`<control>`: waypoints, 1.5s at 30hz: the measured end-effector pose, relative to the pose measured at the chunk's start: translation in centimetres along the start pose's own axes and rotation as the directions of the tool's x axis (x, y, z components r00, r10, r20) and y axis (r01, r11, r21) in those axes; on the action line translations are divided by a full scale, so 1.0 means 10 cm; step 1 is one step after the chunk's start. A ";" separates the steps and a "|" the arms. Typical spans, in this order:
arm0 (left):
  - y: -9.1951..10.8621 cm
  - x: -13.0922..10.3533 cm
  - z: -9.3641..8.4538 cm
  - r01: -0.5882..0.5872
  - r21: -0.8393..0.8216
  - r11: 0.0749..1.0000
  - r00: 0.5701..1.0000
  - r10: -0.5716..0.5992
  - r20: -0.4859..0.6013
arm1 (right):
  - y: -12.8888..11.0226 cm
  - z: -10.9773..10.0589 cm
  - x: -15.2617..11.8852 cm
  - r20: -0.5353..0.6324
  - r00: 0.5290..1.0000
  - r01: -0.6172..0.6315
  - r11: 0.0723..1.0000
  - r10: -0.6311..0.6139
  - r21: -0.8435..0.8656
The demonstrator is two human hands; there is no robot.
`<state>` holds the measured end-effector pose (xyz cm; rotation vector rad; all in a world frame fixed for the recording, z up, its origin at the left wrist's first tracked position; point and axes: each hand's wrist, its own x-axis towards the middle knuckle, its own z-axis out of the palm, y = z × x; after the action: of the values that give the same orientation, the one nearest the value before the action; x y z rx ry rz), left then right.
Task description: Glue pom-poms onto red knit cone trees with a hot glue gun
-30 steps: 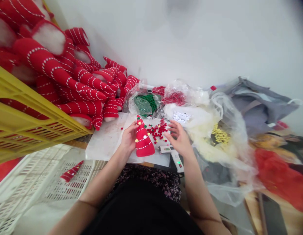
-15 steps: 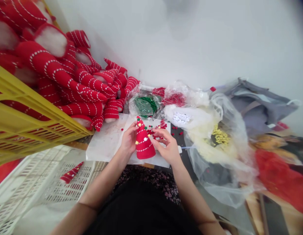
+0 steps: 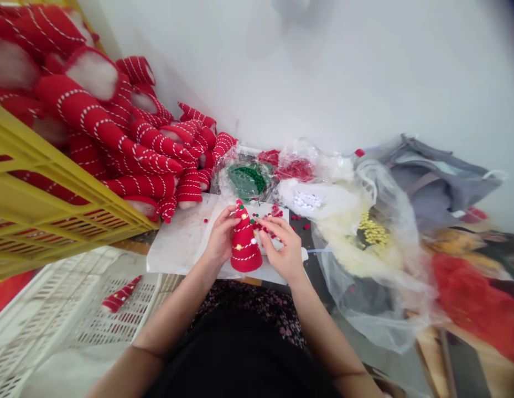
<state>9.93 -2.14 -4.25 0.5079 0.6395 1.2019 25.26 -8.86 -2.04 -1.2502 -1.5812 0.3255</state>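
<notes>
My left hand is closed around the left side of a red felt cone, held upright over the white sheet. White dashed trim winds round the cone, and small green, yellow and white pom-poms dot it. At its right side is my right hand, thumb and forefinger drawn together near the cone's upper part. Whatever sits between those fingertips is too small to make out. Behind them, loose red and green pom-poms lie scattered.
A yellow crate heaped with stuffed red cones stands left. Below it, a white basket holds one decorated cone. Bags of green, red, white and yellow pom-poms line the back and right.
The cone has turned in my left hand, so its yellow and white pom-poms sit further right, and it stands more upright. My right hand stays close beside it.
</notes>
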 end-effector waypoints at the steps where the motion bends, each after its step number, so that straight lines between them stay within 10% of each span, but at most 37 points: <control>1: 0.00 -0.01 0.01 -0.023 0.028 0.999 1.000 0.023 0.009 | -0.01 0.01 0.01 0.012 0.999 0.036 0.999 -0.036 -0.010; 10: -0.01 -0.09 -0.01 -0.143 0.224 0.964 0.989 0.130 0.072 | 0.00 0.08 0.06 0.000 0.991 0.135 0.991 -0.135 -0.016; 18: 0.35 -0.31 -0.50 -0.160 0.520 0.839 0.979 0.202 -0.025 | 0.37 -0.38 -0.06 -0.050 0.996 -0.078 0.993 0.074 -0.088; 23: 0.47 -0.49 -0.55 -0.153 0.625 0.765 0.972 0.232 -0.046 | 0.25 -0.20 -0.09 0.091 0.995 0.032 0.999 -0.029 -0.034; 34: 0.29 -0.53 -0.29 -0.201 0.582 0.788 0.977 0.201 0.066 | -0.16 0.29 0.02 0.123 0.951 0.282 0.959 -0.283 0.023; 45: 0.29 -0.52 -0.22 0.022 0.269 0.963 0.999 -0.015 -0.029 | -0.10 0.20 0.02 -0.038 0.998 0.051 0.994 -0.048 0.097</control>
<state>5.27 -6.19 -3.01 0.7137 0.8350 1.1108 23.08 -8.33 -2.04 -1.1344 -1.5451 0.3431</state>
